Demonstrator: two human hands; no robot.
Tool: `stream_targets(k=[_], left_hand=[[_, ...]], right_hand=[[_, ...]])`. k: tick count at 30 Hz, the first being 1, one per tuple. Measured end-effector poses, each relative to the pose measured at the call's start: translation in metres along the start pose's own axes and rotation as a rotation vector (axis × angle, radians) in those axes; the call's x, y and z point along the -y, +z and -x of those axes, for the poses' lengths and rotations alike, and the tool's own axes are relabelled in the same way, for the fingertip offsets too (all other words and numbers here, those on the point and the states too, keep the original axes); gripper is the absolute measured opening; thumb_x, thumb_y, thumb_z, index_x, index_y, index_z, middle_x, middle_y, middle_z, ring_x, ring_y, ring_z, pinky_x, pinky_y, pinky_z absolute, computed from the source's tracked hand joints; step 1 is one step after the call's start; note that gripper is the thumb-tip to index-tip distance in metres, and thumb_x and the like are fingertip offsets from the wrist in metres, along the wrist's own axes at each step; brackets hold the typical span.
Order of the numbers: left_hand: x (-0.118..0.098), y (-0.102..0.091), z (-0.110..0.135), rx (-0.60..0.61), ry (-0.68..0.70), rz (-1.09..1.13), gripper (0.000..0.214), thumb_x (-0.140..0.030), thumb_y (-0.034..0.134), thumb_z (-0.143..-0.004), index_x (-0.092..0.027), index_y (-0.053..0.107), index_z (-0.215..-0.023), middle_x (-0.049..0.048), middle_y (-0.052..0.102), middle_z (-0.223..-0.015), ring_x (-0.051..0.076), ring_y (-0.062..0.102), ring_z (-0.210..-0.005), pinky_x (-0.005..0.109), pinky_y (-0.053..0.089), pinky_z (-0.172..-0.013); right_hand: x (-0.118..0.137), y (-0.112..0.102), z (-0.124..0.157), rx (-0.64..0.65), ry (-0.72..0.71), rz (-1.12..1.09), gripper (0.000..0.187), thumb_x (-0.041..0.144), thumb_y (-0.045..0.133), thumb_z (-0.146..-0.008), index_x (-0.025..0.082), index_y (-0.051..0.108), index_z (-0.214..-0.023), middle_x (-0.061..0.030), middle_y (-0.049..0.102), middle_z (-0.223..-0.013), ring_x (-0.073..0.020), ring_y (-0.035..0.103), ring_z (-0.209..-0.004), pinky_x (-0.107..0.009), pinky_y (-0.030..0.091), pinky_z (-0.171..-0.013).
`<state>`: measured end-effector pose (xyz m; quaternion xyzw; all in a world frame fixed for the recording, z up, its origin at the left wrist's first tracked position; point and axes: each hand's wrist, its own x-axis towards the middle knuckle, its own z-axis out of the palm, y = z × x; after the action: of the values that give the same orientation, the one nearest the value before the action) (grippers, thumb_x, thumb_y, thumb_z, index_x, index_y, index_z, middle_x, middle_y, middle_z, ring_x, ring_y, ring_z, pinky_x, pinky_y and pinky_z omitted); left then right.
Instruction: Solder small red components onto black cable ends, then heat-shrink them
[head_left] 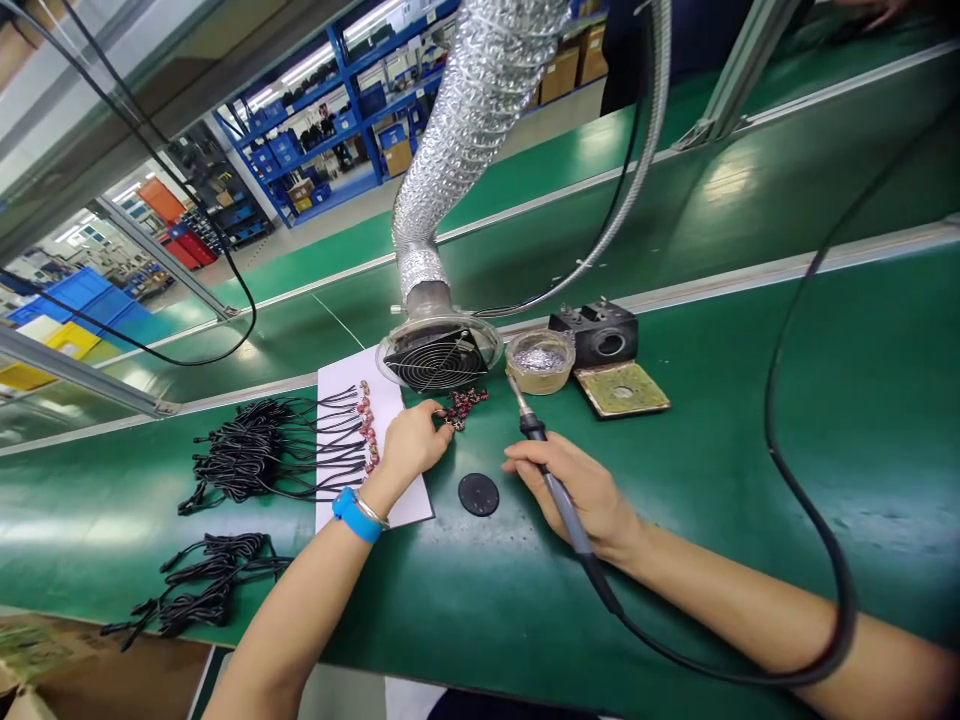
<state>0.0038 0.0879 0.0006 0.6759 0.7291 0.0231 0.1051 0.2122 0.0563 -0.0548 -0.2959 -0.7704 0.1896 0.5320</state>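
Note:
My right hand [581, 490] is wrapped round a soldering iron [566, 500], its tip pointing up and away beside a round tub [538, 375] with shiny silvery material in it. At the near edge of a small pile of red-and-black parts [469, 402], my left hand [416, 440] has its thumb and fingers drawn together; whatever lies between them is too small to make out. Under that hand, a white sheet [409, 505] carries a row of black cables [341, 445] with small reddish ends [367, 430]. A black round disc [478, 494] lies between my hands.
A round fume extractor [439, 355] on a foil duct [457, 130] stands just behind the parts. Right of the tub are a black iron holder [600, 335] and a yellowish sponge tray [622, 388]. Cable bundles [240, 450] lie left. The iron's cord [802, 480] loops over my right forearm.

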Motion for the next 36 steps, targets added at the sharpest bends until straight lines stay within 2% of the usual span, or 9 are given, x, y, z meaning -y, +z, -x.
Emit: stream_targets(k=[5, 10, 12, 15, 19, 24, 30, 33, 36], left_hand=[[0.000, -0.006, 0.005, 0.002, 0.001, 0.021, 0.025, -0.032, 0.059, -0.086, -0.020, 0.068, -0.106, 0.0020, 0.070, -0.074, 0.020, 0.066, -0.072, 0.026, 0.042, -0.064], [-0.006, -0.012, 0.050, 0.083, 0.065, 0.086, 0.018, -0.029, 0.059, -0.085, -0.022, 0.069, -0.098, -0.0051, 0.059, -0.056, 0.014, 0.056, -0.055, 0.023, 0.035, -0.056], [-0.009, -0.010, 0.067, 0.144, 0.128, 0.166, 0.018, -0.025, 0.060, -0.083, -0.022, 0.070, -0.098, -0.0059, 0.054, -0.055, 0.013, 0.051, -0.052, 0.023, 0.032, -0.054], [-0.011, -0.002, 0.079, 0.179, 0.137, 0.254, 0.021, -0.022, 0.058, -0.084, -0.021, 0.071, -0.100, -0.0066, 0.048, -0.053, 0.012, 0.046, -0.051, 0.023, 0.031, -0.054], [-0.007, 0.005, 0.081, 0.170, 0.145, 0.295, 0.024, -0.022, 0.054, -0.087, -0.021, 0.070, -0.104, -0.0071, 0.043, -0.052, 0.011, 0.044, -0.051, 0.023, 0.032, -0.055], [-0.002, 0.010, 0.085, 0.135, 0.116, 0.239, 0.028, -0.026, 0.053, -0.088, -0.022, 0.064, -0.114, -0.0057, 0.049, -0.056, 0.014, 0.051, -0.054, 0.024, 0.035, -0.056], [-0.006, 0.016, 0.085, 0.134, 0.061, 0.165, 0.025, -0.041, 0.062, -0.085, -0.022, 0.066, -0.101, -0.0035, 0.053, -0.056, 0.017, 0.057, -0.058, 0.026, 0.040, -0.059], [-0.008, 0.017, 0.082, 0.143, 0.062, 0.188, 0.019, -0.037, 0.059, -0.088, -0.023, 0.066, -0.099, -0.0028, 0.057, -0.058, 0.017, 0.059, -0.059, 0.027, 0.042, -0.062], [-0.010, 0.012, 0.079, 0.196, 0.116, 0.234, 0.017, -0.027, 0.056, -0.090, -0.023, 0.067, -0.102, -0.0014, 0.064, -0.065, 0.017, 0.061, -0.061, 0.027, 0.044, -0.064]], right_hand=[[0.002, 0.000, -0.001, 0.015, -0.019, -0.030, 0.018, 0.011, 0.052, -0.092, 0.021, 0.059, -0.106, -0.0032, 0.069, -0.078, -0.0170, 0.057, -0.067, -0.029, 0.050, -0.062], [0.010, 0.000, 0.000, 0.058, 0.005, -0.067, 0.017, 0.010, 0.052, -0.092, 0.020, 0.056, -0.105, -0.0032, 0.068, -0.081, -0.0163, 0.053, -0.069, -0.027, 0.048, -0.063], [0.013, 0.002, 0.001, 0.089, 0.005, -0.078, 0.016, 0.010, 0.051, -0.093, 0.021, 0.056, -0.103, -0.0024, 0.066, -0.079, -0.0160, 0.050, -0.067, -0.027, 0.046, -0.062], [0.014, 0.007, 0.002, 0.153, 0.028, -0.067, 0.014, 0.010, 0.050, -0.092, 0.021, 0.055, -0.101, -0.0017, 0.063, -0.075, -0.0161, 0.048, -0.066, -0.026, 0.044, -0.060], [0.013, 0.010, 0.004, 0.257, 0.074, -0.053, 0.018, 0.008, 0.049, -0.089, 0.021, 0.053, -0.100, -0.0023, 0.063, -0.079, -0.0170, 0.049, -0.069, -0.027, 0.044, -0.063], [0.013, 0.008, 0.004, 0.315, 0.083, -0.014, 0.024, 0.006, 0.048, -0.084, 0.021, 0.051, -0.103, -0.0025, 0.059, -0.076, -0.0180, 0.047, -0.070, -0.027, 0.043, -0.061], [0.015, 0.007, -0.001, 0.350, 0.113, -0.011, 0.025, 0.005, 0.047, -0.085, 0.021, 0.051, -0.103, -0.0030, 0.058, -0.078, -0.0181, 0.047, -0.072, -0.028, 0.044, -0.064], [0.015, 0.005, -0.002, 0.363, 0.133, -0.027, 0.025, 0.005, 0.047, -0.084, 0.021, 0.051, -0.103, -0.0023, 0.057, -0.077, -0.0177, 0.047, -0.071, -0.028, 0.044, -0.063], [0.015, 0.005, 0.000, 0.377, 0.145, -0.037, 0.026, 0.005, 0.048, -0.083, 0.021, 0.051, -0.103, -0.0025, 0.057, -0.078, -0.0178, 0.047, -0.072, -0.028, 0.043, -0.063]])
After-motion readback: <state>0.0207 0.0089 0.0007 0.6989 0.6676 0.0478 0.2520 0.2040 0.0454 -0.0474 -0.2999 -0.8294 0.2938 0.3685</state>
